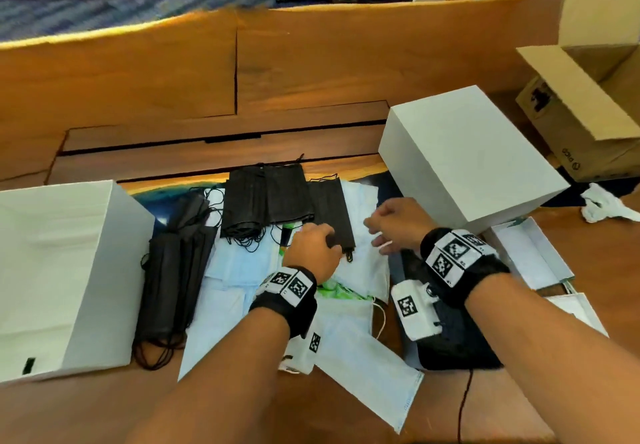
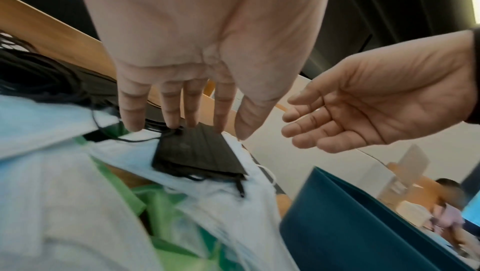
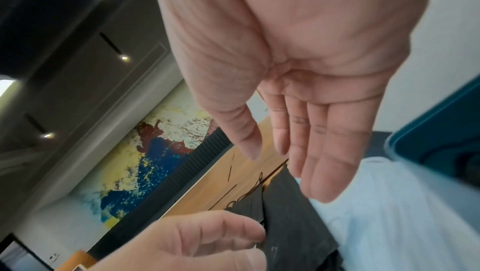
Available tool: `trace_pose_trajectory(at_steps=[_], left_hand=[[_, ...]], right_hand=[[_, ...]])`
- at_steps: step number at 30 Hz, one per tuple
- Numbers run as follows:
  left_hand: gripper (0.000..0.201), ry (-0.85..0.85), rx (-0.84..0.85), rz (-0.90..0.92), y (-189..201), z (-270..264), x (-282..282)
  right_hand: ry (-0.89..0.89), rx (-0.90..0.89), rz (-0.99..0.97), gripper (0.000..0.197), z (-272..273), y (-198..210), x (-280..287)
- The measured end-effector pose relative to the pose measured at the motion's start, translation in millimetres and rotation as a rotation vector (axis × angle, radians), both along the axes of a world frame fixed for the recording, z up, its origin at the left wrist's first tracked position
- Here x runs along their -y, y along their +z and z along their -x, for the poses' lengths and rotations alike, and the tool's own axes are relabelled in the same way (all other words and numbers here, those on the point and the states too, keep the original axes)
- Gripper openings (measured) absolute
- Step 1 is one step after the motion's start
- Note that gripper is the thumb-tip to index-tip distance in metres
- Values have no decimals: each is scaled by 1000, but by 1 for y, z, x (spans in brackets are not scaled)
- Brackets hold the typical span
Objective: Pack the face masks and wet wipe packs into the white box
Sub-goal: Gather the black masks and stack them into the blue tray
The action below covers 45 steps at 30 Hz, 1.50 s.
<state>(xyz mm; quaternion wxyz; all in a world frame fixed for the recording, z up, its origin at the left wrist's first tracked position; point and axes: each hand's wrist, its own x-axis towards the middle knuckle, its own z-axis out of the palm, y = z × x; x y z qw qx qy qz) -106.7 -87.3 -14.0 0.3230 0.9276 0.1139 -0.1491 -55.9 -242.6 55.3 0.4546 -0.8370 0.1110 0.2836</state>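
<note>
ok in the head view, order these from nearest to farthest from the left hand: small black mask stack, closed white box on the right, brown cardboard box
1. The small black mask stack: directly under the left hand, whose fingertips touch it.
2. The closed white box: to the right, beyond the right hand.
3. The brown cardboard box: far right, at the table's back corner.

A wooden tabletop (image 1: 145,72) with seams and a recessed panel is seen. On it, a white box (image 1: 65,270) stands at the left and a second white box (image 1: 464,152) at the right. Between them, black face masks (image 1: 266,197) and pale blue face masks (image 1: 225,291) are spread, with green wet wipe packs (image 1: 337,291) partly covered. An open cardboard carton (image 1: 585,111) and a crumpled white tissue (image 1: 606,204) lie at the far right.
</note>
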Motion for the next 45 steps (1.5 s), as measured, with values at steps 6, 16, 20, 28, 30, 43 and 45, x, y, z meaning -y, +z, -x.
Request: trace_pose_trajectory(at_steps=[6,16,20,28,30,43,45], left_hand=[[37,105,-40,-56,-3,-14,-53],[44,203,-88,-333,2,-53,-119],[74,24,-287,-401,-8,-64,-132],[88,-138,-342,-423,-21,-65,-145],[92,-160,-323,-405,-22,-64,-149],[67,481,-188,9,-28,-88,-183],[75,549,-262,70,-31,-96,-188]], right_hand=[[40,-14,144,19,-36,-35,-48],[190,58,549,50,-60,-81,-80],[202,53,486,16,-71,-90,-79],[54,151,212,13,-92,-32,-62],[-19,187,34,7,-97,-8,-62],[167,18,327,33,-99,-91,-147],[193,23,365,43,-100,-94,-153]])
